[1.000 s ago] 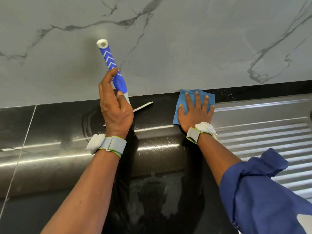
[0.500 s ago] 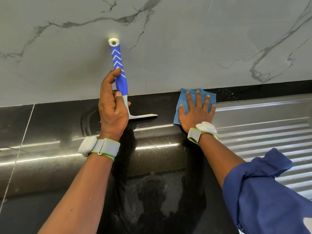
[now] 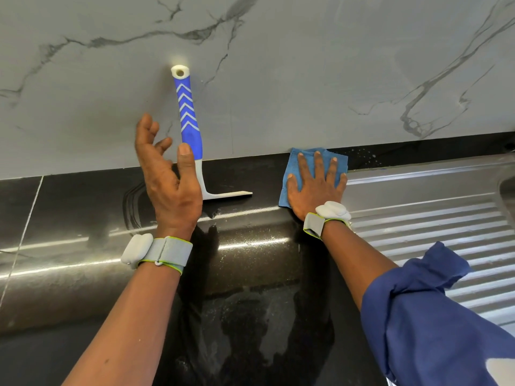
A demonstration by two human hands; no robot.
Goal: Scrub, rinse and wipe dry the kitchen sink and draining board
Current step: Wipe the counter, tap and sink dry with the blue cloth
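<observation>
1. Head view, what changed: half a second earlier the left hand had gripped the squeegee by its blue handle. Now its fingers were spread and loose, holding nothing. The squeegee stood at the back edge of the black countertop, blade down on the stone and handle leaning up against the marble wall.
2. The thumb lay just beside the handle; whether it was touching could not be told.
3. The right hand had not moved. It lay flat with fingers spread, pressing the blue cloth down at the back edge of the countertop, at the left end of the steel draining board.
4. Judgement: the squeegee had apparently been parked, so the wiping-dry step with the cloth looked to be the one in hand. Droplets still speckled the dark strip behind the draining board.
5. Hidden or unclear: only a curved sliver of the sink showed at the right border, so its condition could not be judged. The squeegee blade's left half sat behind the left hand. The blue sleeve covered the draining board's near part.
</observation>
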